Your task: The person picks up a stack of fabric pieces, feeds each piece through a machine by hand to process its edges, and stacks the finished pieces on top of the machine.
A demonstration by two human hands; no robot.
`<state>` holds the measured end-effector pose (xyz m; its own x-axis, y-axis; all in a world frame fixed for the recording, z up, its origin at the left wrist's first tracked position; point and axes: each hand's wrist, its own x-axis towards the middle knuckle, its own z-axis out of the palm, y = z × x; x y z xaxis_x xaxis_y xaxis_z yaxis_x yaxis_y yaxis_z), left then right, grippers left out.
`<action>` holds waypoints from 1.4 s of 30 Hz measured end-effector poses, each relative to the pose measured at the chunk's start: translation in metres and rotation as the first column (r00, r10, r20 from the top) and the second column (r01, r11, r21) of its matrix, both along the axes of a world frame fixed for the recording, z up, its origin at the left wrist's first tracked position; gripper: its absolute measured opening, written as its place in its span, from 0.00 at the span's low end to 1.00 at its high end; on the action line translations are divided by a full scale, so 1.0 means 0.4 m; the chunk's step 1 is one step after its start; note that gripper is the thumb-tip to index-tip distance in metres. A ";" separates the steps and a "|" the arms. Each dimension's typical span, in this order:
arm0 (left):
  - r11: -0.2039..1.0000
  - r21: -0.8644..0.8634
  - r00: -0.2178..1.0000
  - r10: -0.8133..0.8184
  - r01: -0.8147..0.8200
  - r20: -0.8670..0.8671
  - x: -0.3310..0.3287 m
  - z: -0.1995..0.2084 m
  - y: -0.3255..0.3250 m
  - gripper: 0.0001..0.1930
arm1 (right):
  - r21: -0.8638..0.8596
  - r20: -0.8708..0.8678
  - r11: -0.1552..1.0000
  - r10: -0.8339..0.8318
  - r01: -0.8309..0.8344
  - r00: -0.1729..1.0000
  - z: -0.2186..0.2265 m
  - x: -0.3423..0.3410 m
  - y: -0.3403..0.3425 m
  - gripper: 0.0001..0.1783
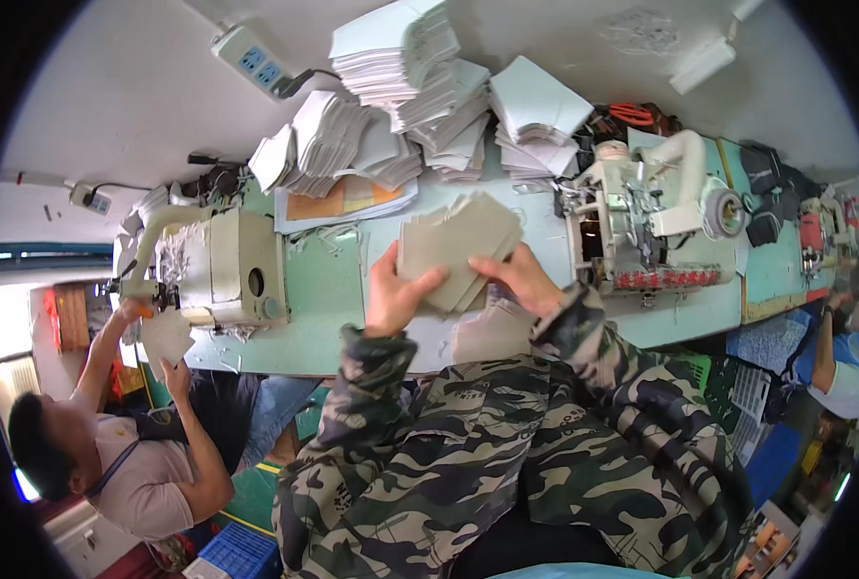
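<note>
Red marks resembling characters run along the lower front of the cream metal sewing machine [675, 207] on the right, too small to make out; small dark lettering is scattered over the green, black and tan camouflage jacket [449, 434]; both camouflage-sleeved forearms reach up and forward, elbows bent; the bare left hand [395, 294] grips the left side of a fanned stack of flat, pale beige angular pieces [463, 241], thumb laid on top and pointing inward; the bare right hand [529, 280] grasps its right side, thumb likewise on top, fingers mostly hidden; the stack is held above the pale green tabletop [323, 343], in front of tall piles of white curved-edged sheets [391, 58]
</note>
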<state>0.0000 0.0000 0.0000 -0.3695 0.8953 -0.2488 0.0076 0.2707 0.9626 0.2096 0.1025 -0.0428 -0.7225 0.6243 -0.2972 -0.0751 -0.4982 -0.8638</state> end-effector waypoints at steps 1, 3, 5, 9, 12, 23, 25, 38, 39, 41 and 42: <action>0.984 -0.044 0.984 -0.170 0.172 0.045 0.018 0.058 -0.004 0.32 | 0.133 0.086 0.991 -0.031 0.019 0.996 0.034 0.072 -0.012 0.47; 0.892 -0.154 0.896 -0.392 0.425 0.207 0.059 0.095 -0.059 0.32 | 0.600 0.244 0.800 -0.204 0.018 0.948 0.124 0.232 -0.021 0.54; 0.721 -0.262 0.749 -0.662 0.642 0.012 0.183 0.145 -0.071 0.31 | 0.743 0.376 0.592 0.018 -0.313 0.927 0.232 0.357 -0.016 0.56; 0.423 -0.224 0.335 -0.878 0.878 -0.343 0.512 0.202 0.023 0.29 | 0.195 0.465 0.734 0.515 -0.651 0.720 0.297 0.589 -0.080 0.39; 0.372 -0.276 0.213 -0.856 0.886 -0.470 0.758 0.248 0.077 0.31 | 0.245 0.496 0.802 0.379 -0.544 0.782 0.308 0.841 -0.088 0.30; 0.889 0.290 0.770 -0.101 0.354 -0.630 1.400 0.225 0.444 0.59 | 0.771 0.326 0.627 -0.234 -0.114 0.916 0.360 1.434 0.386 0.34; 0.874 0.225 0.710 -0.175 0.431 -0.682 1.501 0.194 0.504 0.59 | 0.826 0.439 0.506 -0.304 -0.248 0.845 0.331 1.512 0.444 0.37; 0.786 0.140 0.543 -0.274 0.602 -0.794 1.988 0.178 0.683 0.53 | 0.819 0.536 0.476 -0.431 -0.321 0.726 0.320 2.062 0.542 0.35; 0.775 0.092 0.474 -0.284 0.625 -0.834 1.996 0.174 0.677 0.53 | 0.819 0.536 0.476 -0.435 -0.320 0.723 0.311 2.074 0.545 0.35; 0.787 0.086 0.475 -0.278 0.610 -0.835 1.998 0.180 0.683 0.53 | 0.778 0.594 0.521 -0.430 -0.351 0.680 0.316 2.056 0.549 0.37; 0.791 0.104 0.465 -0.243 0.603 -0.851 1.987 0.182 0.693 0.53 | 0.778 0.594 0.521 -0.429 -0.350 0.681 0.325 2.048 0.554 0.37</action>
<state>0.7948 0.2771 0.0730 0.2072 0.9374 0.2798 0.7902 -0.3290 0.5170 1.0288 0.3240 0.0871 -0.5191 0.8547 -0.0036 0.6792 0.4100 -0.6088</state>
